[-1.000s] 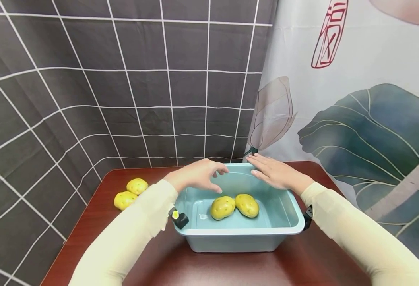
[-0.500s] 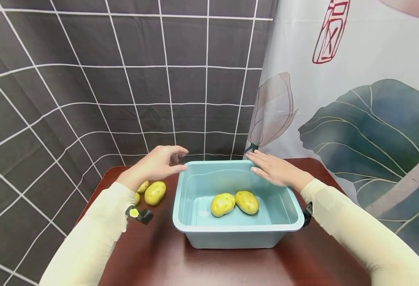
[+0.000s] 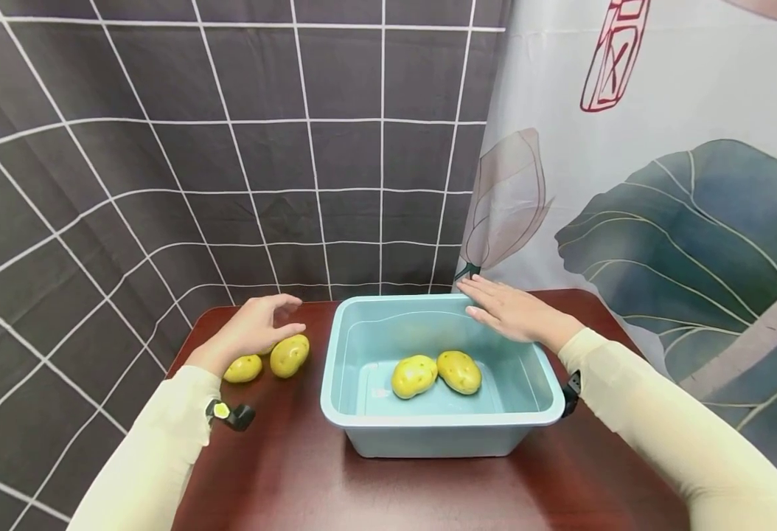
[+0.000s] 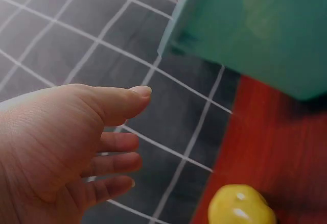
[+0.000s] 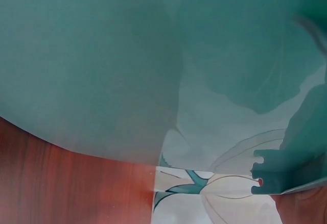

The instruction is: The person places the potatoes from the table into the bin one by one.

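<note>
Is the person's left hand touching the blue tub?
Apart. The head view shows a strip of tabletop between the left hand and the blue tub; the left wrist view shows a gap too.

Potatoes [image 3: 459, 372] inside the bin [image 3: 428, 441], more outside

The bin stood on the surface [image 3: 282, 457], with two potatoes side by side on its floor. Left of it lay other potatoes [image 3: 290, 356], the left hand [image 3: 252, 328] near them. The right hand [image 3: 516, 313] was at the bin's back right corner. One curtain [image 3: 269, 162] hung behind and leftward, a second curtain [image 3: 561, 169] behind and rightward.
</note>
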Available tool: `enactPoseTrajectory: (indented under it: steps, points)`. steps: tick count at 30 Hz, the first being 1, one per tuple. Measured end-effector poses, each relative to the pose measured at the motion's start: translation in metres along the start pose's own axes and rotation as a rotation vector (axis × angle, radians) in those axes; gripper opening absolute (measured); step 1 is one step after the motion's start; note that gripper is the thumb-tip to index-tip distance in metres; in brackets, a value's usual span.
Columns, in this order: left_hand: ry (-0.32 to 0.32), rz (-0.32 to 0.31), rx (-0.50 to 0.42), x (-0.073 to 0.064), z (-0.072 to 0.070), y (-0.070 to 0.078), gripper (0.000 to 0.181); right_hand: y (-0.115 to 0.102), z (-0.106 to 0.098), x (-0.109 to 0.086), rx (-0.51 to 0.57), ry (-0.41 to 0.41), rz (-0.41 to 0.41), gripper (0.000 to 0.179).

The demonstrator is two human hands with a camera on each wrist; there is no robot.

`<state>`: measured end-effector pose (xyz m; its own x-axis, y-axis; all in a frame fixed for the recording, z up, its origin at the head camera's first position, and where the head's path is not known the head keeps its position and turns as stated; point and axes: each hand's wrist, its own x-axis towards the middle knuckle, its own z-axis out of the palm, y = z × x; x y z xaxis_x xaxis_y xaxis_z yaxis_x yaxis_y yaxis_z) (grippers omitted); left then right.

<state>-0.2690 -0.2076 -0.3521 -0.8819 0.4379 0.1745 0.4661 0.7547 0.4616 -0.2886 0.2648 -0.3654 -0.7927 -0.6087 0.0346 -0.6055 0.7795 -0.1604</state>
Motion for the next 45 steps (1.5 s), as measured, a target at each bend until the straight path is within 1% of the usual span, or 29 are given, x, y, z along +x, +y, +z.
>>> enactPoseTrajectory:
  steps: [3, 8, 11, 17, 21, 27, 34, 37, 45]
  points:
    - [0.003, -0.028, -0.013, -0.005, 0.01, -0.014, 0.049, -0.001, 0.0, 0.0, 0.003, 0.008, -0.008, 0.06]
    - [0.011, -0.06, -0.001, -0.009, 0.029, -0.033, 0.047, -0.001, 0.0, 0.0, -0.009, 0.013, 0.004, 0.06]
    - [0.001, -0.085, -0.004, -0.012, 0.041, -0.041, 0.047, -0.001, 0.0, -0.001, -0.024, 0.01, 0.013, 0.062]
    - [-0.01, -0.108, 0.014, -0.013, 0.062, -0.053, 0.051, -0.001, 0.0, -0.002, -0.041, 0.007, 0.015, 0.063]
    - [-0.006, -0.137, 0.038, -0.012, 0.073, -0.059, 0.055, -0.001, 0.0, -0.002, -0.047, 0.005, 0.02, 0.062]
    - [0.033, -0.127, 0.046, -0.011, 0.086, -0.065, 0.065, -0.001, 0.0, -0.002, -0.047, -0.001, 0.025, 0.062]
    - [0.036, -0.143, 0.033, -0.008, 0.097, -0.07, 0.08, -0.001, 0.001, -0.002, -0.042, -0.001, 0.034, 0.062]
    - [0.042, -0.153, 0.025, -0.008, 0.1, -0.069, 0.079, -0.001, 0.001, -0.002, -0.042, 0.002, 0.032, 0.062]
    - [0.077, -0.148, 0.025, -0.01, 0.108, -0.072, 0.074, -0.001, 0.002, -0.002, -0.045, 0.002, 0.036, 0.062]
